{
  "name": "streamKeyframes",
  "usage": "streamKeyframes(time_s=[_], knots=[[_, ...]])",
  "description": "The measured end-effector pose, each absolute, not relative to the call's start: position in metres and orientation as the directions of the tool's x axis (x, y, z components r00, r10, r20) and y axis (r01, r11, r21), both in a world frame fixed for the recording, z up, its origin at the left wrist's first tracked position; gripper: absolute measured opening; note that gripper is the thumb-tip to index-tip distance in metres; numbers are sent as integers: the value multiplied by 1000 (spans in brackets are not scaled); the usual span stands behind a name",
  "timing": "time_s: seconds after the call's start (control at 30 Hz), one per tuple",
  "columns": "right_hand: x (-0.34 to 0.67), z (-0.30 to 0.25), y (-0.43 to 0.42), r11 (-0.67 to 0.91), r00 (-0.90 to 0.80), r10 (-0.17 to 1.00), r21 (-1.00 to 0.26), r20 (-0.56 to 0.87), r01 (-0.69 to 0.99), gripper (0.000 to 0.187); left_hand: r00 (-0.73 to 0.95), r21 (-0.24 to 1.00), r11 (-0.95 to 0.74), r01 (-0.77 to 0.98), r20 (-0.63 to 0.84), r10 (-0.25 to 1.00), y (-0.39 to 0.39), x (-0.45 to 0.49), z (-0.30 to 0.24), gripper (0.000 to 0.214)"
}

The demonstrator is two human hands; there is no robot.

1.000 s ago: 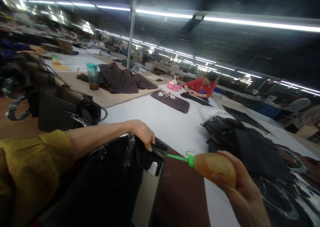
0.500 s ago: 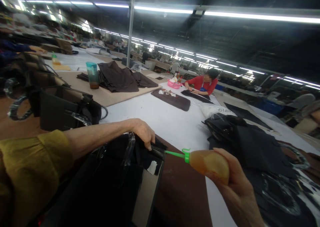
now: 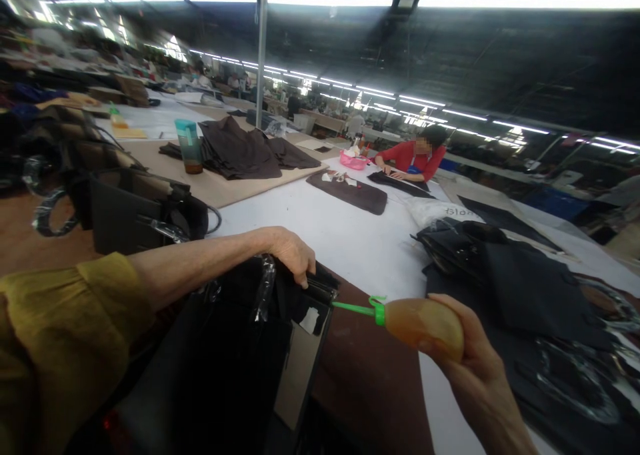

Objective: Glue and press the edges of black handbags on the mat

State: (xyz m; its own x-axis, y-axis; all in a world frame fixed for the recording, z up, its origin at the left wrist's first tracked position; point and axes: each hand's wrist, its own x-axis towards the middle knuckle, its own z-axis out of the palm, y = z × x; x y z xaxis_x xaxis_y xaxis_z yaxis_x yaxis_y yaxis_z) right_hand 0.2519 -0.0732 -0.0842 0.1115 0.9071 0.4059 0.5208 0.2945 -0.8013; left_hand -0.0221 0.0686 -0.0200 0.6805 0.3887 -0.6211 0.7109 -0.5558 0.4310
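My two hands are apart, each gripping something. My left hand (image 3: 293, 255), reaching from a loose mustard sleeve (image 3: 80, 335), is clamped on the top edge of a black bag (image 3: 230, 368) directly in front of me. My right hand (image 3: 477, 351) is wrapped around a soft bottle (image 3: 425, 323) of amber liquid, lying nearly level, its thin green nozzle (image 3: 355, 307) pointing left at the bag's upper corner. The tip is right at that corner; whether it touches, I cannot tell.

The bag has a handle (image 3: 265, 288) wrapped in clear plastic, and a torn white patch (image 3: 309, 320) sits near the corner. Just right of the bag, a brown sheet (image 3: 373, 368) lies on the white table (image 3: 315, 225).

To my right is a heap of dark bags (image 3: 540, 288); to my left stands another open black bag (image 3: 127, 208). Farther off are a teal-lidded cup (image 3: 190, 148), a pile of dark brown cloth (image 3: 243, 149) and a pink basket (image 3: 353, 161), beside which a person in red (image 3: 410, 160) leans over black material (image 3: 400, 183).
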Motion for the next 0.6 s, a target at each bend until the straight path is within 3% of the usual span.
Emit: streamKeyframes(time_s=[0.27, 0.6], knots=[[267, -101, -66, 311, 24, 930, -818, 367, 484, 46, 716, 481, -546, 686, -581, 387, 71, -21, -22, 21], [267, -105, -68, 298, 41, 929, -813, 367, 501, 46, 718, 480, -556, 678, -594, 362, 75, -20, -29, 24]])
